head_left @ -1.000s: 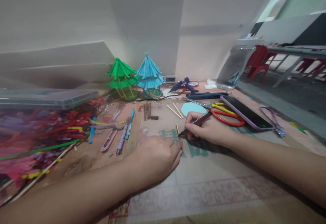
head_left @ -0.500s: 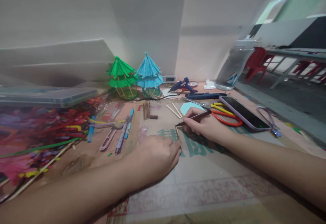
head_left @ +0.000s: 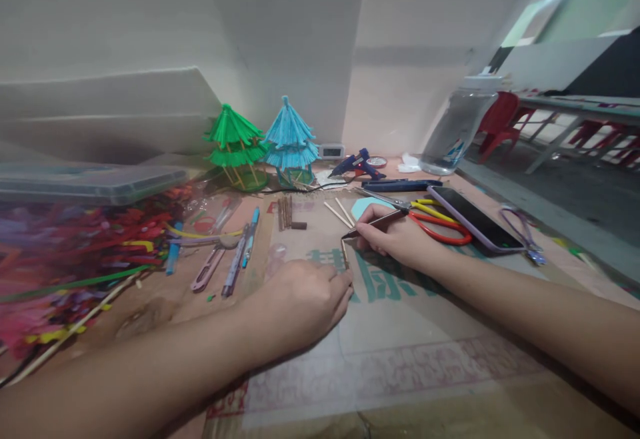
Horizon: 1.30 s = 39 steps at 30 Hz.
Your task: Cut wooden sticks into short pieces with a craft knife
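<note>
My left hand [head_left: 307,299] is closed in a pinch on the near end of a thin wooden stick [head_left: 345,256], which looks partly brown. In my right hand [head_left: 387,234] is a dark brown marker pen [head_left: 375,223], its tip against the far end of that stick. Beyond my left hand lies a row of several brown sticks [head_left: 285,212], with a short brown pen cap [head_left: 299,226] beside them. Two pale sticks [head_left: 338,214] rest near a light-blue paper piece [head_left: 367,208], which my right hand partly hides.
Green [head_left: 235,136] and blue [head_left: 290,136] miniature pavilions stand at the back, beside a glue gun [head_left: 360,164]. Red-and-yellow scissors [head_left: 443,226], a phone [head_left: 475,220] and a clear bottle [head_left: 457,129] are to the right. Pens [head_left: 235,262] and a pile of colourful strips [head_left: 95,252] lie left.
The whole view has shifted slightly. Both hands keep their grips, and the marker tip remains at the far end of the stick.
</note>
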Each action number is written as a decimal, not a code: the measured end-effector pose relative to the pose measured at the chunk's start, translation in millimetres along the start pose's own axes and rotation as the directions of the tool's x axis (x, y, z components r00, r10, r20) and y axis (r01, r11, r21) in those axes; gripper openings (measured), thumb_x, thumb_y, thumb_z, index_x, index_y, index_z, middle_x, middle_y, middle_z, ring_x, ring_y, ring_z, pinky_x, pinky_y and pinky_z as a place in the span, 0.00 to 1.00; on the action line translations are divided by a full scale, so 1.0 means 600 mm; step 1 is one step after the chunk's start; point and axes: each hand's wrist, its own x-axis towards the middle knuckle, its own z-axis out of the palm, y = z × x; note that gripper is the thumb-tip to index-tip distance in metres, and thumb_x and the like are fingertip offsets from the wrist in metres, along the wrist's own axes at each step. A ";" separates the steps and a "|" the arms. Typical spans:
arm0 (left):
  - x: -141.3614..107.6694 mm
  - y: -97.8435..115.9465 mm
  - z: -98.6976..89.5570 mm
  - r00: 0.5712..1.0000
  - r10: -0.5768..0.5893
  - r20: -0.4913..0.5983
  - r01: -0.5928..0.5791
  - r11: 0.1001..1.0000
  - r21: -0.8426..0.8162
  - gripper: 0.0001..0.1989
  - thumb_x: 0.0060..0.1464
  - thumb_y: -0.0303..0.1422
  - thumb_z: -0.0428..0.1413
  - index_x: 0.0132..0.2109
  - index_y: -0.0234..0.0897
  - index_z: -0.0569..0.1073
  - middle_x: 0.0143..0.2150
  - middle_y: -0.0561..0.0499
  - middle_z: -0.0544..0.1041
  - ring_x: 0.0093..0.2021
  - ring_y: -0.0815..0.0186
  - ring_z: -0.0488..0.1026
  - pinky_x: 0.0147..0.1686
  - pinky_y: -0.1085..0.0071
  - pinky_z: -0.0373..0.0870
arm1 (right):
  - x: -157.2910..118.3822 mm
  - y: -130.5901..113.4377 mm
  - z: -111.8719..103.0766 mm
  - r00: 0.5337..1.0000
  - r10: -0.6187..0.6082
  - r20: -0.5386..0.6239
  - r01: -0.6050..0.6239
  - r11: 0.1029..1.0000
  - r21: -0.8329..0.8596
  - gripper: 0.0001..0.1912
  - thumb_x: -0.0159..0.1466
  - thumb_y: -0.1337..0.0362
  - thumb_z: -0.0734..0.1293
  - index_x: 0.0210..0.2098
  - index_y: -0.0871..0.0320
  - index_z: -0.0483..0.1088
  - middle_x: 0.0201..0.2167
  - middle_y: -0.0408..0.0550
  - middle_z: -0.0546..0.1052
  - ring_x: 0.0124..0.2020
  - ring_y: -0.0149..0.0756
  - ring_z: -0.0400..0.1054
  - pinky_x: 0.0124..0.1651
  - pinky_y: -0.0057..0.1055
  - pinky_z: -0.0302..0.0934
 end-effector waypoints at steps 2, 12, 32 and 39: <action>0.000 0.000 -0.001 1.000 -0.003 0.003 0.003 1.000 0.001 0.13 0.67 0.31 0.48 0.44 0.35 0.78 0.27 0.50 0.76 0.24 0.60 0.75 0.24 0.65 0.69 | 0.000 -0.001 0.000 1.000 0.004 0.005 -0.004 1.000 0.003 0.09 0.66 0.59 0.65 0.32 0.55 0.65 0.24 0.43 0.78 0.18 0.27 0.62 0.22 0.26 0.54; 0.001 0.000 0.000 1.000 -0.012 0.028 0.013 1.000 -0.011 0.14 0.68 0.31 0.47 0.44 0.35 0.78 0.28 0.50 0.78 0.25 0.60 0.76 0.25 0.63 0.69 | 0.000 0.002 -0.001 0.998 0.033 0.056 -0.038 0.995 0.088 0.10 0.66 0.57 0.66 0.32 0.55 0.65 0.22 0.42 0.77 0.18 0.27 0.61 0.20 0.24 0.54; 0.000 -0.003 0.003 1.000 0.009 0.003 -0.009 1.000 0.025 0.14 0.68 0.32 0.48 0.44 0.35 0.78 0.28 0.51 0.79 0.26 0.60 0.76 0.24 0.64 0.65 | -0.006 -0.004 -0.002 0.995 -0.002 0.101 -0.007 0.995 0.095 0.09 0.64 0.60 0.67 0.30 0.56 0.64 0.20 0.43 0.77 0.17 0.27 0.63 0.20 0.23 0.54; -0.003 -0.004 0.005 1.000 0.003 0.014 -0.003 1.000 0.023 0.14 0.68 0.33 0.48 0.47 0.35 0.78 0.28 0.51 0.78 0.25 0.60 0.75 0.24 0.64 0.65 | -0.012 -0.003 -0.006 0.986 -0.050 0.157 0.027 0.990 0.141 0.09 0.63 0.62 0.68 0.30 0.57 0.66 0.20 0.43 0.77 0.18 0.27 0.64 0.21 0.23 0.56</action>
